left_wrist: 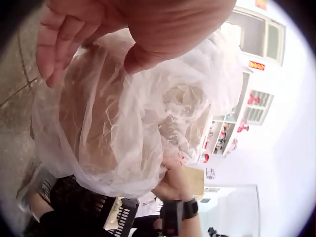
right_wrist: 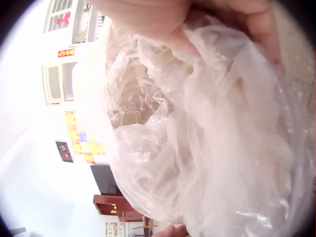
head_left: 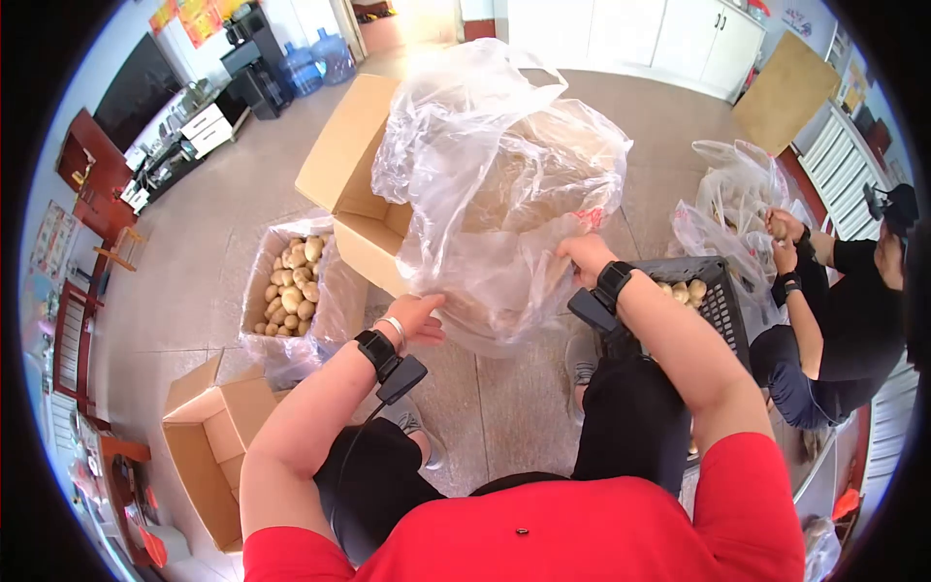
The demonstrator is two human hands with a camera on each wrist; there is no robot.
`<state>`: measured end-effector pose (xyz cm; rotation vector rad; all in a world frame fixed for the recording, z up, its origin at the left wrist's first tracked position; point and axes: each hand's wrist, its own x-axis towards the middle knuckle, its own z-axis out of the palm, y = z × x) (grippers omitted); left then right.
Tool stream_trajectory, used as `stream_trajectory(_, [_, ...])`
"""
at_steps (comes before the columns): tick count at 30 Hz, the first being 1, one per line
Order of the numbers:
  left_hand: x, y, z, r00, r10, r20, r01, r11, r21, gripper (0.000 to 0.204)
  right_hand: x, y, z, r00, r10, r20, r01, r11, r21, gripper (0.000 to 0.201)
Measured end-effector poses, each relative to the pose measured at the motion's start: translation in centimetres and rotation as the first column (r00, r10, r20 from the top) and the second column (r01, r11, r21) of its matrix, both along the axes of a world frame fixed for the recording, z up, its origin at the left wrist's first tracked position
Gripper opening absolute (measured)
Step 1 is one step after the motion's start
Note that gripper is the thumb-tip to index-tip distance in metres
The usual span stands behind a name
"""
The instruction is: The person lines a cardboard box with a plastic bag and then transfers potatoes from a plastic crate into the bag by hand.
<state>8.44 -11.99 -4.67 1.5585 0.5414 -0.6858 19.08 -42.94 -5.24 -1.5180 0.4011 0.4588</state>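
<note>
A large clear plastic bag (head_left: 485, 184) drapes over a cardboard box (head_left: 373, 228) whose tall flap stands up at the left. My right hand (head_left: 589, 258) grips the bag's near right edge beside a red print; in the right wrist view the film bunches between its thumb and fingers (right_wrist: 266, 29). At the bag's near left side is my left hand (head_left: 415, 318). Its fingers (left_wrist: 57, 44) and thumb stand apart over the film in the left wrist view. The bag's crumpled mouth (right_wrist: 138, 108) shows in the right wrist view, and much of the box is hidden beneath the plastic.
A lined box (head_left: 254, 291) of potatoes (head_left: 293, 286) stands at the left, with an open cardboard box (head_left: 218, 436) nearer. Right of my knee is a black crate (head_left: 722, 315) holding potatoes. Another person (head_left: 824, 320) sits far right, handling potatoes by plastic bags (head_left: 727, 209).
</note>
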Motion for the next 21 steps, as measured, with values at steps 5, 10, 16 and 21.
stream_trajectory(5, [-2.4, 0.6, 5.0, 0.902, -0.402, 0.155, 0.093, 0.534, 0.84, 0.05, -3.4, 1.6, 3.4, 0.985, -0.019, 0.173, 0.031, 0.997, -0.068, 0.029])
stream_trajectory(10, [-6.0, -0.1, 6.6, 0.888, -0.251, 0.386, -0.269, 0.4, 0.876, 0.043, -6.5, 2.1, 5.2, 0.977, -0.075, 0.198, 0.088, 0.995, -0.055, 0.028])
stream_trajectory(16, [-8.2, 0.1, 7.3, 0.526, -0.131, 0.841, -0.739, 0.419, 0.527, 0.034, -8.7, 0.4, 6.2, 0.971, -0.044, 0.234, 0.048, 0.999, -0.01, 0.028])
stream_trajectory(21, [-5.2, 10.1, 0.2, 0.517, 0.249, 0.819, -0.642, 0.746, 0.179, 0.03, -8.6, -0.5, 6.1, 0.977, -0.021, 0.21, 0.011, 0.999, 0.048, 0.032])
